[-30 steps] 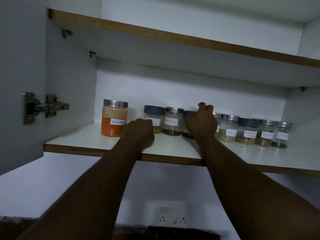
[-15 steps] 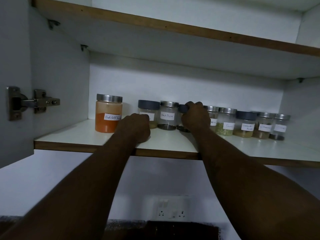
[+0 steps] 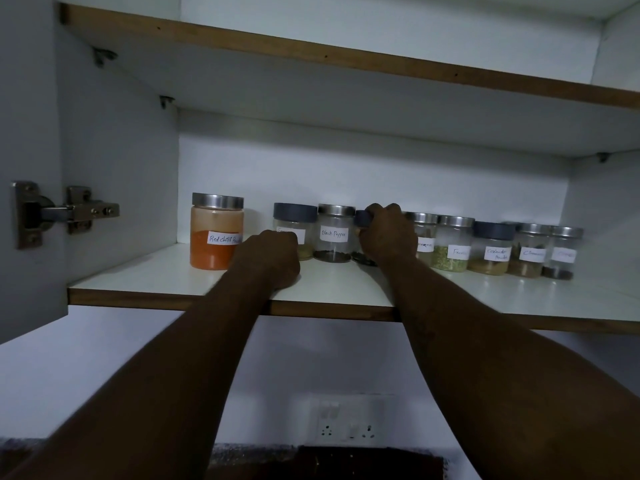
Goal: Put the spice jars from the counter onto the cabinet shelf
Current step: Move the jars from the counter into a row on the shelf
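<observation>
Closed round jar (image 3: 362, 218) since earlier: right grip (image 3: 388, 237), clasping it; jar mostly hidden behind. Left grip (image 3: 273, 258) clenched on shelf (image 3: 156, 282).

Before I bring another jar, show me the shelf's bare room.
Bare: the white shelf board between the steel-lidded orange chilli jar and the cabinet's left wall, and the front strip before the jars on the right. The left hand rests on the front middle. Crowded: the back row, where the right hand grips a dark-lidded glass jar.
</observation>
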`<state>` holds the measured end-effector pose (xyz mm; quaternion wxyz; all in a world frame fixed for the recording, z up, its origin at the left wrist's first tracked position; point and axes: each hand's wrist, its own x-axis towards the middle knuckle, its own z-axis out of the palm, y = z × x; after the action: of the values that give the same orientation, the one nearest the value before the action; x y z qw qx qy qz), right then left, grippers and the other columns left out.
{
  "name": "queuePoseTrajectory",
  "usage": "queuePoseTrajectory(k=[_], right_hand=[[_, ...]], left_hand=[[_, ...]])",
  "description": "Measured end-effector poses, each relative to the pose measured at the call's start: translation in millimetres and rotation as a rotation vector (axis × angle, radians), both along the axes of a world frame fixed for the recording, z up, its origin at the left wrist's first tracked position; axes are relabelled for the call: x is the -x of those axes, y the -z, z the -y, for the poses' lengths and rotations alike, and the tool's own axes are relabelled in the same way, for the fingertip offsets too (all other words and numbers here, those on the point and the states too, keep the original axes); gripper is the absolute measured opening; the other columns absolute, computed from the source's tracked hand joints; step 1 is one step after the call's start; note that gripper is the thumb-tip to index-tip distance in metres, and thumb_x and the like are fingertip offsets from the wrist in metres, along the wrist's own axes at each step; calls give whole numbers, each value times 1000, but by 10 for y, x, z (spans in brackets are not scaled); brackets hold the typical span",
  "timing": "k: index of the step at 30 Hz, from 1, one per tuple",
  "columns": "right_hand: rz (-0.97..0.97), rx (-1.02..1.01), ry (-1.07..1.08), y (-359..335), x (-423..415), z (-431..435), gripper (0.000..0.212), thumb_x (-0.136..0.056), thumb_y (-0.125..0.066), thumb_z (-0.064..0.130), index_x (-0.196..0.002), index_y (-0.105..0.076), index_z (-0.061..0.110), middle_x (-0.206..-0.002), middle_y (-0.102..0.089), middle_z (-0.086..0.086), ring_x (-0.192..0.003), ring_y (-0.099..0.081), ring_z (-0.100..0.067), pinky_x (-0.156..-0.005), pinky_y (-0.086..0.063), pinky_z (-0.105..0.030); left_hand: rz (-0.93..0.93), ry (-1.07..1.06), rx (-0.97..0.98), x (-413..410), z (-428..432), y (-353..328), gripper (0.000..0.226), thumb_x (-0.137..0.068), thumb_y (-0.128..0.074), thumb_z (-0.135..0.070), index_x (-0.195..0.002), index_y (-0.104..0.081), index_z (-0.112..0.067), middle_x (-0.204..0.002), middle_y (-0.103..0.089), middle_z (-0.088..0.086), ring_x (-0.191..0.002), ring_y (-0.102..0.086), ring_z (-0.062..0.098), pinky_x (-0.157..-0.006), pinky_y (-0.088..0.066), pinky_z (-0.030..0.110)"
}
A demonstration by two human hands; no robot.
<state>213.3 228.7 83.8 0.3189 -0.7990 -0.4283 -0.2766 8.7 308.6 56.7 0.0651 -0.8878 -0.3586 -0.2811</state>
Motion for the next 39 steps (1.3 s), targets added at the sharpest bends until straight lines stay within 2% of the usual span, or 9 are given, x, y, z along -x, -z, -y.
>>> queuePoseTrajectory(k=[7, 13, 17, 21, 24, 28, 33, 36, 39], right_hand=[[-16, -10, -33, 14, -30, -12, 40, -94, -65, 21, -133, -60, 19, -131, -53, -15, -116, -58, -42, -91, -51, -43], [-57, -149, -45, -26, 33, -5, 68, -86, -68, 26, -149, -44, 16, -149, -43, -13, -123, -56, -41, -94, -50, -45], [81, -262, -149, -52, 126, 20, 58, -88, -65, 19, -143, -50, 13, -145, -49, -11, -105, -66, -34, -86, -54, -39], [248, -142, -368, -42, 275, -9, 56, -87, -67, 14, -141, -55, 15, -144, -51, -6, -99, -67, -26, -83, -54, -33], [365, -25, -471, -29, 427, -84, 57, -85, -68, 13, -141, -57, 14, -142, -51, -3, -102, -66, -28, -83, -55, -34], [525, 58, -480, -18, 532, -150, 52, -84, -66, 17, -136, -59, 15, -137, -53, -1, -95, -65, -30, -73, -57, -41], [547, 36, -472, -14, 503, -138, 44, -85, -65, 20, -128, -59, 14, -126, -56, -5, -88, -64, -29, -66, -54, -38], [549, 13, -483, -5, 526, -129, 36, -85, -65, 19, -120, -60, 12, -112, -60, -6, -80, -61, -28, -62, -48, -34], [528, 12, -510, -2, 562, -114, 26, -87, -62, 19, -111, -59, 12, -99, -65, -7, -79, -61, -29, -64, -49, -37]], left_hand=[[6, 13, -26, 20, 24, 1, 40, -90, -68, -28, -127, -60, -15, -118, -62, 11, -102, -63, 25, -87, -54, 37], [-34, -34, 9, 23, 25, -19, 48, -91, -66, -33, -132, -57, -10, -126, -54, 16, -105, -62, 30, -90, -56, 42], [-6, -80, 89, 14, 13, -24, 43, -90, -65, -36, -124, -63, -10, -120, -59, 12, -101, -62, 26, -88, -55, 39], [-5, -93, 98, -13, -6, -18, 34, -89, -65, -34, -115, -68, -11, -106, -66, 7, -87, -59, 20, -82, -53, 36], [-3, -98, 102, -23, -7, -20, 35, -89, -65, -34, -116, -67, -11, -108, -67, 7, -92, -62, 21, -86, -54, 36], [-8, -99, 81, -31, -13, -9, 38, -88, -66, -36, -119, -67, -13, -110, -66, 7, -97, -64, 23, -85, -54, 36], [7, -93, 81, -34, -12, -14, 43, -86, -70, -34, -122, -65, -11, -110, -68, 9, -95, -65, 24, -84, -55, 35], [30, -93, 54, -13, 26, -29, 41, -86, -72, -32, -120, -66, -9, -104, -70, 8, -82, -62, 20, -81, -57, 35], [40, -112, 7, 42, 102, -23, 35, -86, -72, -30, -114, -69, -10, -100, -71, 7, -77, -59, 17, -79, -57, 34]])
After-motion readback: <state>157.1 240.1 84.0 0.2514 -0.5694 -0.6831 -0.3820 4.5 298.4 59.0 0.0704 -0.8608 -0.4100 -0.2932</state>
